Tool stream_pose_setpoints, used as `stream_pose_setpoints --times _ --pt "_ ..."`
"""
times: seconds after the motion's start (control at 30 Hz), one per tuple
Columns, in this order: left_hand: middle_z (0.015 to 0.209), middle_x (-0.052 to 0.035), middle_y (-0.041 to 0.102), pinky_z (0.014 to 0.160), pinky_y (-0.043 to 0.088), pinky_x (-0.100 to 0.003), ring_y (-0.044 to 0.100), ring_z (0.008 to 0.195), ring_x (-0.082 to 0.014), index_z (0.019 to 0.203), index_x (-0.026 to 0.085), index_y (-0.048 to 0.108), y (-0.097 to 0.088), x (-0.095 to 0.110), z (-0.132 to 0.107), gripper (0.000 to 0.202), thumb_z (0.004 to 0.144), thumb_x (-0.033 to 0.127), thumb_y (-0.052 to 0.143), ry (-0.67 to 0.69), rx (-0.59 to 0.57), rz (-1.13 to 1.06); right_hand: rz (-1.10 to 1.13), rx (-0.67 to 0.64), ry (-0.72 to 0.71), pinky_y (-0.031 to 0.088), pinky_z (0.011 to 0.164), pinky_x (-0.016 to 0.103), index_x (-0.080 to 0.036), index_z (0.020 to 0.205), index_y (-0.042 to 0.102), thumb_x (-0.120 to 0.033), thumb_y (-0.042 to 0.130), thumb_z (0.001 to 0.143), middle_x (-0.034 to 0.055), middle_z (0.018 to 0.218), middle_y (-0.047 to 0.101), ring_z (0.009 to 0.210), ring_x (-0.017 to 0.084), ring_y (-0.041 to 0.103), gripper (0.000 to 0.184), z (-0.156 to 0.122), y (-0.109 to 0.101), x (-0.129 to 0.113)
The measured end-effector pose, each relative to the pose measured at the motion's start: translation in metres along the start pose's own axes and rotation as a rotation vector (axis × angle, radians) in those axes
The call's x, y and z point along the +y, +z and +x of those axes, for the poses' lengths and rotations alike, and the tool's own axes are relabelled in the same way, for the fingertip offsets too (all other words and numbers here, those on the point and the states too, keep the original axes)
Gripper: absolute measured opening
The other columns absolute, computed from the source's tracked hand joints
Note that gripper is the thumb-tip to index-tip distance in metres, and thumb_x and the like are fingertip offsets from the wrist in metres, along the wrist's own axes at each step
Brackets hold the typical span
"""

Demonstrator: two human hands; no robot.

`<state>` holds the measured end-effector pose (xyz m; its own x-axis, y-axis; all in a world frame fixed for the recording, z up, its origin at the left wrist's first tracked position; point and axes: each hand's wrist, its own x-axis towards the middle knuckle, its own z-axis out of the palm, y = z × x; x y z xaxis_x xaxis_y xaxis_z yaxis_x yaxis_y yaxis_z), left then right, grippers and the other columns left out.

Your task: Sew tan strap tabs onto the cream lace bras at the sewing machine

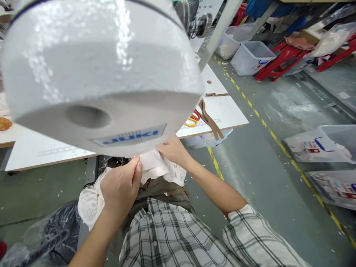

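Note:
A white lace bra (151, 165) is stretched between my two hands just below the sewing machine's head (105, 70). My left hand (122, 181) pinches its upper edge between thumb and fingers. A rounded lace cup (90, 204) hangs down to the left of that wrist. My right hand (172, 150) is closed on the cloth at the other side, its fingertips partly hidden by the machine. A lace piece with a scalloped look (176, 174) droops beneath the right wrist. The machine head also covers the needle area.
Scissors with red and yellow handles (193, 119) and brown straps (210, 120) lie on the white table (230, 111). Below its right edge is a clear bin (204, 140). More bins (322, 142) and a red stool (286, 55) stand right. Plastic-wrapped dark material (55, 233) sits lower left.

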<state>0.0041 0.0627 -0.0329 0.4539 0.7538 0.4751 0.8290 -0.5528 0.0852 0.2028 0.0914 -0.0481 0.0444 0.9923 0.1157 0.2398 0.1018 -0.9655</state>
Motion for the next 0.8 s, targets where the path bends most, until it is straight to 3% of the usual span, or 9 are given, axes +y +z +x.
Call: stream_pose_setpoints --times 0.17,0.57,0.7,0.8 --pt "0.059 -0.0003 0.069 0.052 0.031 -0.028 0.060 0.054 -0.0162 0.102 0.020 0.075 0.000 -0.002 -0.001 0.024 0.095 0.030 0.054 -0.020 -0.013 -0.007 -0.013 0.005 0.001 0.043 0.064 0.026 -0.019 0.095 0.064 -0.031 0.054 0.087 -0.0017 0.073 0.061 0.063 0.013 0.051 0.018 -0.001 -0.001 -0.003" --pt "0.089 -0.0023 0.079 0.059 0.043 -0.026 0.070 0.067 -0.0163 0.105 0.022 0.074 0.000 -0.005 -0.004 0.024 0.094 0.031 0.055 -0.087 -0.003 -0.115 0.020 0.006 -0.007 0.045 0.070 0.027 -0.018 0.097 0.064 -0.034 0.055 0.090 -0.0027 0.073 0.058 0.064 0.012 0.050 0.020 -0.003 0.000 0.001" --pt "0.098 -0.0022 0.078 0.068 0.049 -0.024 0.073 0.081 -0.0173 0.106 0.021 0.074 -0.004 -0.004 -0.001 0.025 0.095 0.031 0.053 -0.149 -0.027 -0.220 0.156 0.051 0.029 0.045 0.073 0.026 -0.018 0.100 0.062 -0.035 0.059 0.088 -0.0028 0.076 0.057 0.070 0.012 0.052 0.021 -0.008 0.004 0.004" --pt "0.098 -0.0016 0.078 0.069 0.052 -0.024 0.073 0.082 -0.0174 0.107 0.023 0.073 -0.008 -0.005 -0.002 0.025 0.096 0.033 0.052 -0.205 -0.081 -0.318 0.409 0.071 0.145 0.045 0.069 0.024 -0.019 0.098 0.058 -0.043 0.065 0.085 -0.0028 0.078 0.055 0.071 0.011 0.051 0.028 -0.021 0.010 0.006"
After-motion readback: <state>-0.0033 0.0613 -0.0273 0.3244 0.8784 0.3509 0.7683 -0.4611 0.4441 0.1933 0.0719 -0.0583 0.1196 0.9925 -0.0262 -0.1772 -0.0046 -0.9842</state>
